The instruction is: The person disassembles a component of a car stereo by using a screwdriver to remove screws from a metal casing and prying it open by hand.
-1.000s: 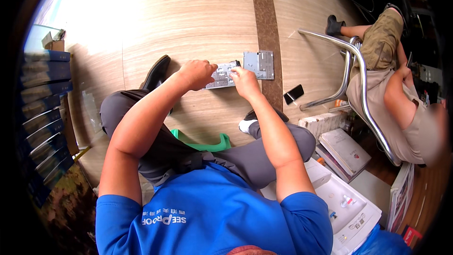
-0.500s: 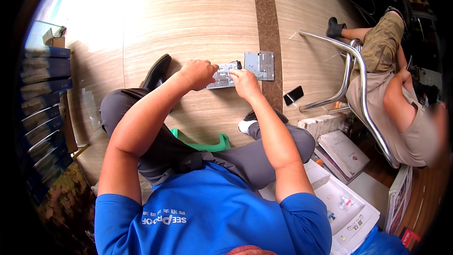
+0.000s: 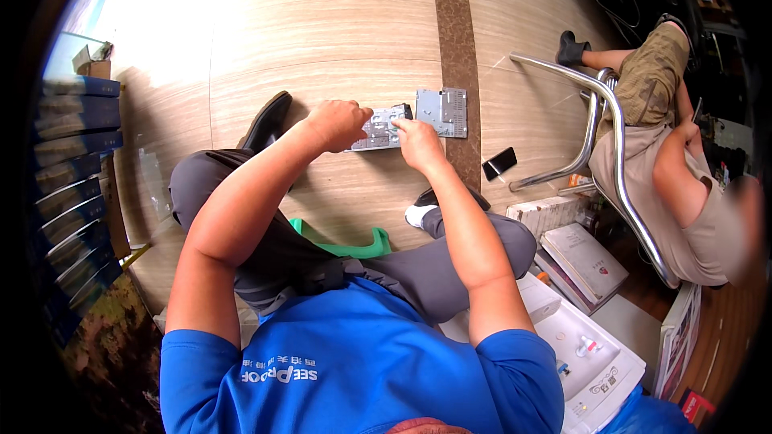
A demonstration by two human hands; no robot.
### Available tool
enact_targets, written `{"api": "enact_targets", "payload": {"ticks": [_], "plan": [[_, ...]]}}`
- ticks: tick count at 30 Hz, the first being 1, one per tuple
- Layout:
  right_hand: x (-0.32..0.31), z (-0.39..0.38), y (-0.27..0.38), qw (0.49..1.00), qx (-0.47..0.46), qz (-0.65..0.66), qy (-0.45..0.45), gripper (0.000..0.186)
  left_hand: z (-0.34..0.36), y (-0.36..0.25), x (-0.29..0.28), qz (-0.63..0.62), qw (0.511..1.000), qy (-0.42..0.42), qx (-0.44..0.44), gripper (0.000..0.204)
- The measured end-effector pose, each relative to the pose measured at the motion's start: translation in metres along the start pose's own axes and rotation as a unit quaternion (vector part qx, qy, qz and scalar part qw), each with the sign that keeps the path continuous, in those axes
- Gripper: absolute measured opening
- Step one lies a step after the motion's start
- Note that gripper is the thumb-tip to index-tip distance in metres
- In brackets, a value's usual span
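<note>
A grey metal casing [image 3: 381, 133] with raised, cut-out parts lies on the floor in front of me. My left hand [image 3: 341, 125] is at its left end, fingers curled down against the casing and the thumb mostly hidden. From the right, my right hand [image 3: 421, 145] reaches over the casing's right part. Its thumb and forefinger are pinched together above the surface; whatever they hold is too small to make out. Just beyond and to the right lies a flat grey metal plate [image 3: 441, 112] with rows of slots along one side, touched by neither hand.
A black phone [image 3: 500, 163] lies to the right, near a chair's chrome frame [image 3: 618, 124]. A seated person [image 3: 651, 137] is beyond it. Beside my right knee are binders [image 3: 585, 261] and a white tray [image 3: 595, 345]. A green plastic stool [image 3: 362, 250] is beneath me; blue boxes [image 3: 80, 145] stand left.
The casing and plate stay in place. My right fingertips have shifted very slightly over the casing; my left hand has barely moved.
</note>
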State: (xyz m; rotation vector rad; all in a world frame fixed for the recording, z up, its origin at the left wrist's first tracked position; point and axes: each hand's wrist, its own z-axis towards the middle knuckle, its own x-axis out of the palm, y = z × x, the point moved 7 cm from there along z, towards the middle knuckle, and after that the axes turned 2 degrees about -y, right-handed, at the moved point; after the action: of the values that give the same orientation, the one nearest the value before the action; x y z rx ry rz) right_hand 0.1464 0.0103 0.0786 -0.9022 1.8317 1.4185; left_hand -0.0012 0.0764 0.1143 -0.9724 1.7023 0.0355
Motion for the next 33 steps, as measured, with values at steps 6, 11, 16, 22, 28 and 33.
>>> {"api": "enact_targets", "payload": {"ticks": [6, 11, 16, 22, 28, 33], "plan": [[0.003, 0.000, 0.002, 0.998, -0.030, 0.050, -0.007, 0.022, 0.000, -0.001, 0.001, 0.000, 1.000, 0.001, 0.000, 0.033], [0.003, 0.001, -0.016, 0.993, 0.102, 0.059, -0.030, 0.021, 0.001, -0.001, 0.000, 0.001, 1.000, 0.006, -0.001, 0.034], [0.002, 0.000, -0.004, 0.999, 0.043, 0.019, 0.006, 0.022, 0.000, 0.000, 0.001, -0.001, 1.000, 0.005, -0.004, 0.035], [0.001, -0.001, 0.009, 0.998, -0.045, 0.030, -0.014, 0.020, 0.001, -0.001, 0.003, -0.002, 1.000, 0.009, -0.001, 0.036], [0.000, 0.001, 0.001, 0.997, 0.052, 0.061, -0.020, 0.020, -0.001, -0.001, 0.004, 0.001, 1.000, 0.010, -0.005, 0.036], [0.003, -0.001, -0.007, 0.997, 0.081, 0.008, 0.014, 0.023, -0.001, -0.003, 0.004, 0.000, 1.000, 0.014, -0.003, 0.036]]}}
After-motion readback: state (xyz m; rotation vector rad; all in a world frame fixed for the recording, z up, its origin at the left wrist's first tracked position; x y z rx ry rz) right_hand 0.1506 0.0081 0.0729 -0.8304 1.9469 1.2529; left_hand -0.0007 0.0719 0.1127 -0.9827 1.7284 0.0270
